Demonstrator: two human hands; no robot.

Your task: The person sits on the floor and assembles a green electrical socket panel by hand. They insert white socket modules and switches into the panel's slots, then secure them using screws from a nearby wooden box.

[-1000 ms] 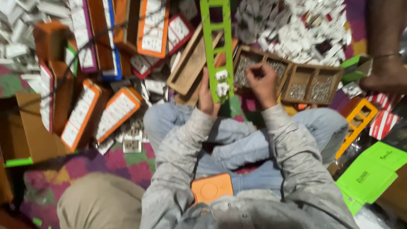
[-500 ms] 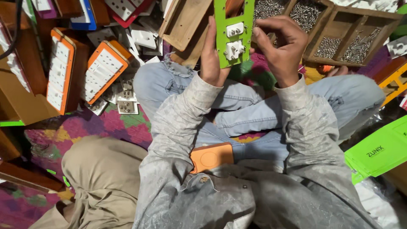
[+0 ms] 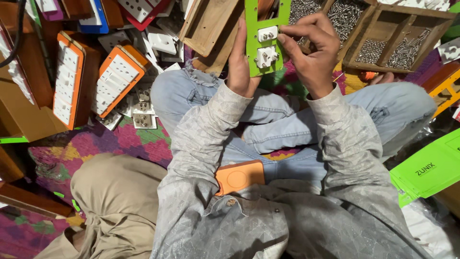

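Orange-edged switch boards (image 3: 69, 79) lay at far left on the patterned floor mat (image 3: 96, 144), white sockets (image 3: 143, 117) loose beside them. Left hand (image 3: 239, 67) gripped the left edge of an upright green plate (image 3: 264, 38), fingers closed behind it, while right hand (image 3: 311, 48) pinched the plate's right side, thumb and fingertips pressed near the two white sockets set in it, above the crossed knees. A wooden tray of screws (image 3: 383, 36) sat just behind, upper right.

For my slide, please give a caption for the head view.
Both hands, left hand and right hand, hold a green plate with white sockets.
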